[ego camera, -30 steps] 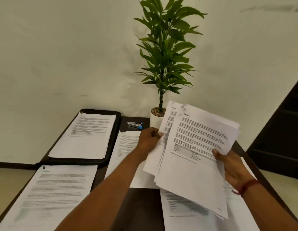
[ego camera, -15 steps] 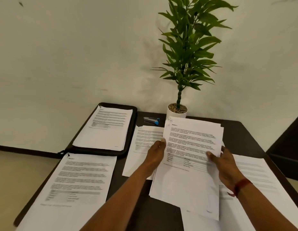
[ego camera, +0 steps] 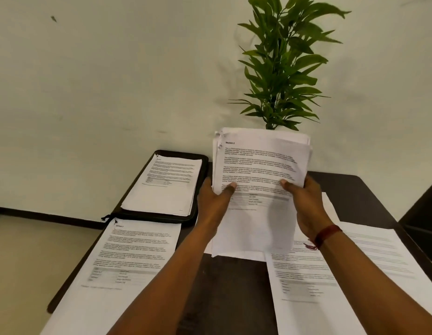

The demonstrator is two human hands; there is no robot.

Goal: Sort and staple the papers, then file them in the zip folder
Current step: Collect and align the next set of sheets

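While gripping the stack of papers (ego camera: 258,165) by its two side edges, holds it upright, print side toward the camera. Left hand (ego camera: 212,201) on the stack's left edge, right hand (ego camera: 307,201) on its right edge, both thumbs pressed flat on the front sheet, fingers wrapped round behind and hidden by the paper. Thin white rectangular sheets, top edges uneven and slightly fanned, upper left corner crinkled. Grey printed table band across the front sheet just below the thumbs; body print too blurred to read.

Directly below the stack: dark, smooth counter (ego camera: 229,286), with a flat white sheet (ego camera: 236,256) peeking out under the stack's bottom edge, mostly covered. Left of the stack: black zip folder (ego camera: 205,170), flat, round-cornered, zip pull dangling at its near left corner; open or zipped, cannot tell. On it, a neat pile of printed pages (ego camera: 166,184). Lower left of the stack: a long printed page (ego camera: 128,262), near end cut off by the frame. Lower right of the stack: overlapping printed pages (ego camera: 331,274), partly under the right forearm, also cut off. Red thread band (ego camera: 327,234) on the right wrist. Above and behind the stack: leafy green plant (ego camera: 282,68) against a plain pale wall (ego camera: 89,68), lower stem hidden by the stack's top edge.
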